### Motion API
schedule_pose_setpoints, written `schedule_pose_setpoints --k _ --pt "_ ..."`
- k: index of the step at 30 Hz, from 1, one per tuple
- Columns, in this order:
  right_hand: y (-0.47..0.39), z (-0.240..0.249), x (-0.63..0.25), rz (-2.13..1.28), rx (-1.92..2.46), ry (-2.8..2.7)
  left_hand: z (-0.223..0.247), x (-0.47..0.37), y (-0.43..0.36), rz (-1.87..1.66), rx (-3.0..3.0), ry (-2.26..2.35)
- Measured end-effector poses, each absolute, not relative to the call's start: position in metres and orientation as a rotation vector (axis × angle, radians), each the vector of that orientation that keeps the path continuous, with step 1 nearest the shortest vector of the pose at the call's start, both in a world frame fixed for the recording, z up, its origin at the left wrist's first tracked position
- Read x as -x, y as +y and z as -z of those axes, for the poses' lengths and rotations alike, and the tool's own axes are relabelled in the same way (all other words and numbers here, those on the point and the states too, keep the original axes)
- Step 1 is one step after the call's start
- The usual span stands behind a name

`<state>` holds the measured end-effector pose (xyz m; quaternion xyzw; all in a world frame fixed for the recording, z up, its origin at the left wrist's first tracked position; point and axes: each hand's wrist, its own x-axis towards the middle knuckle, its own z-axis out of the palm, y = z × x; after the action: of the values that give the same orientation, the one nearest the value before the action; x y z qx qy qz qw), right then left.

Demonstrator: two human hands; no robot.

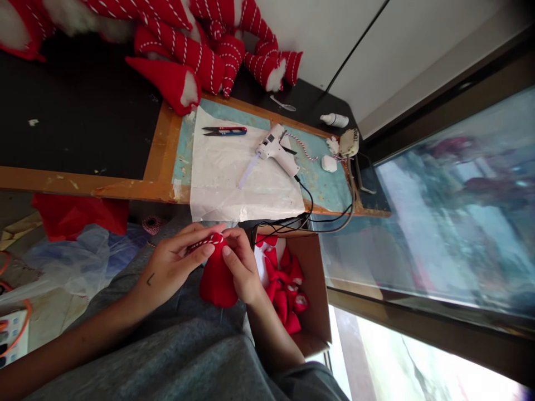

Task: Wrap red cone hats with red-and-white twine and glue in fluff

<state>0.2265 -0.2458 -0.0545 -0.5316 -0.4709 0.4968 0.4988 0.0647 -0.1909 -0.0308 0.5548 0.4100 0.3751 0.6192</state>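
Over my lap I hold a red felt cone hat, its wide end hanging down. Fingers of my left hand pinch a red-and-white twisted cord against the hat's narrow tip. My right hand is closed on the hat's side just below the tip, thumb on top. Both hands nearly meet at the tip. On the table ahead, a white glue gun lies on a white sheet, a clear glue stick at its end. Thread snips rest near the sheet's far edge.
Stuffed red hats with striped cord pile at the table's back; one plain hat lies nearer. A cardboard box of red felt pieces stands right of my lap. Black cables hang over the table edge. A white bottle lies far right.
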Motion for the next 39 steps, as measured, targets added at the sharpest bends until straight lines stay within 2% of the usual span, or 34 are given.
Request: schedule_pose_setpoints --k 8,15,19,25,33,39 --pt "-0.244 0.054 -0.226 -1.196 1.288 -1.208 0.036 -0.066 -0.191 -0.907 -1.297 0.941" --pt "-0.244 0.058 -0.225 -1.433 1.152 -1.026 0.044 -0.063 -0.185 -0.821 -1.273 0.867" --pt "-0.245 0.067 -0.23 -1.281 1.155 -1.146 0.047 -0.058 -0.182 -0.869 -1.35 0.96" --pt "-0.248 0.075 -0.234 -1.043 1.399 -1.232 0.049 -0.057 -0.179 -0.879 -1.313 0.986" --pt "-0.25 0.059 -0.238 -1.286 1.336 -1.006 0.046 -0.057 -0.181 -0.817 -1.229 1.042" --pt "-0.248 0.058 -0.232 -1.619 1.057 -0.688 0.047 -0.057 -0.182 -0.831 -1.111 0.979"
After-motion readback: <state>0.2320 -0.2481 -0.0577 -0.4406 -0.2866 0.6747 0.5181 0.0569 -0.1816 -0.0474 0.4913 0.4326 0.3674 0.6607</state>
